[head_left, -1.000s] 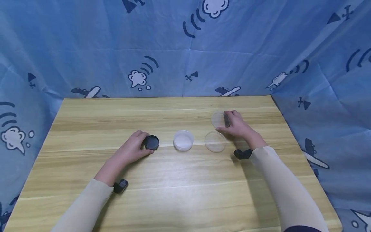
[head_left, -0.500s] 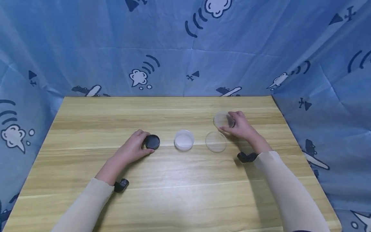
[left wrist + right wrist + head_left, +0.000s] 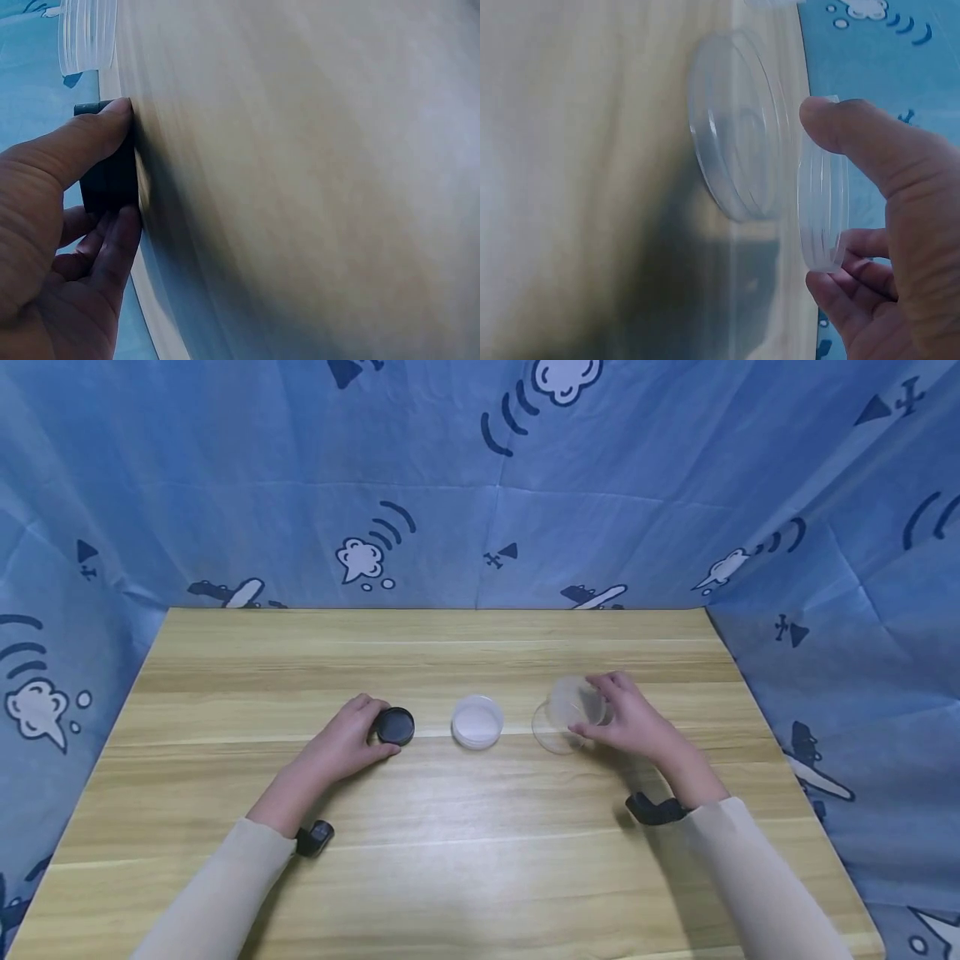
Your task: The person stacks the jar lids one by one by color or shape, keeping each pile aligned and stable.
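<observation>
Between its thumb and fingers my left hand point(image 3: 333, 752) grips a small black round lid-like dish point(image 3: 394, 727), which rests on the table; its dark side wall point(image 3: 112, 176) shows in the left wrist view. Clear plastic round dishes point(image 3: 477, 724), apparently stacked, stand at the middle. Farther right lies a clear petri dish point(image 3: 545, 737), low and flat on the wood. My right hand point(image 3: 637, 720) pinches another clear round dish point(image 3: 572, 695) by its edge. In the head view this held dish overlaps the far side of the petri dish; the right wrist view shows the two apart.
The wooden table point(image 3: 450, 860) ends at the back against a blue printed curtain point(image 3: 420, 443), which also hangs along both sides. A black wrist camera point(image 3: 313, 839) sits on the left wrist, and another black camera point(image 3: 654, 810) on the right wrist.
My right hand, holding the clear dish, shifts slightly right and then comes nearer, so the dish now overlaps the petri dish in view. The left hand stays put on the black dish.
</observation>
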Tool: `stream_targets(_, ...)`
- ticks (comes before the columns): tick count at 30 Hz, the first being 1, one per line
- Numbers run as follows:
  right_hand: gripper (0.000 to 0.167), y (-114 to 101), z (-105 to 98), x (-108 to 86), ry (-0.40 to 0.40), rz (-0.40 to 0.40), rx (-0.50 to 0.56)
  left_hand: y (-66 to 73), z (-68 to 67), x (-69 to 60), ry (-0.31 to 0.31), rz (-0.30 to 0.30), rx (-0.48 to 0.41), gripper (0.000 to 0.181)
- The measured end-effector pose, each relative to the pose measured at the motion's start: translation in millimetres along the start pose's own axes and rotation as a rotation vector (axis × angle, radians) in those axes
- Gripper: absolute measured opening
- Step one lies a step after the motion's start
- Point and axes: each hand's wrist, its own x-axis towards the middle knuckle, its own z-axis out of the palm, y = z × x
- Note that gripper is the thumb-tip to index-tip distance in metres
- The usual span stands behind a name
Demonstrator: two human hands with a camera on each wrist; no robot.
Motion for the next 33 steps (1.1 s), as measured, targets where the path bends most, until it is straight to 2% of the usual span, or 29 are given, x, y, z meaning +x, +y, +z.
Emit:
stream_targets(5,0.084,-8,8,-10.1,-0.017,-0.025,-0.002,-0.7,0.7,-0.2,-0.003,-0.005,-0.005,0.059)
stream_targets(13,0.087,-14,13,-14.4,-0.020,-0.040,-0.023,-1.4,2.0,0.7,0.000,0.002,-0.004,0.060)
stream_targets(24,0.086,-17,20,-15.1,-0.016,-0.066,-0.030,-2.1,1.1,-0.2,-0.003,-0.009,-0.001,0.059)
stream_targets(33,0.089,-16,24,-12.8,-0.028,-0.056,-0.040,-2.0,0.7,-0.6,0.000,-0.001,0.000,0.059)
